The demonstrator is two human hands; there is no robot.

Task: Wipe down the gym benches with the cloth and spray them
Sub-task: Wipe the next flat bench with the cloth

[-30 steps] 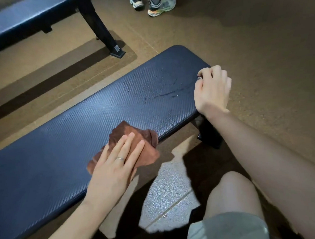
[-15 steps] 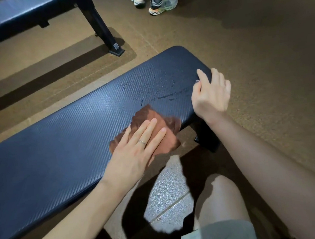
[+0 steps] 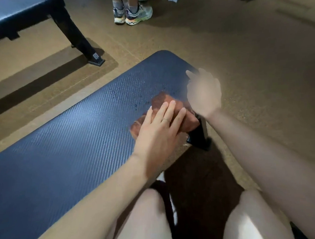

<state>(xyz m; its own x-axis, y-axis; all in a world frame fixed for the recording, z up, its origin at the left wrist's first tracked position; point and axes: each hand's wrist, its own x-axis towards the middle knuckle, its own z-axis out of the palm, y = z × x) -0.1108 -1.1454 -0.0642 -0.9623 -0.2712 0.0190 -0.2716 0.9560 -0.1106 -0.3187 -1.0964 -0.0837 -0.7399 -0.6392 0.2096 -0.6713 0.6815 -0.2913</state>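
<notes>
Brown gym floor (image 3: 240, 43) surrounds a dark blue padded bench (image 3: 63, 141). Near its right end, the left hand (image 3: 159, 132) presses a brown cloth (image 3: 170, 102) flat, fingers straight and slightly spread. Just beside it, the blurred right hand (image 3: 204, 93) is over the bench edge; its fingers' state cannot be told. Far left stands another bench (image 3: 13, 15); a person's sneakers (image 3: 132, 13) stand beyond.
</notes>
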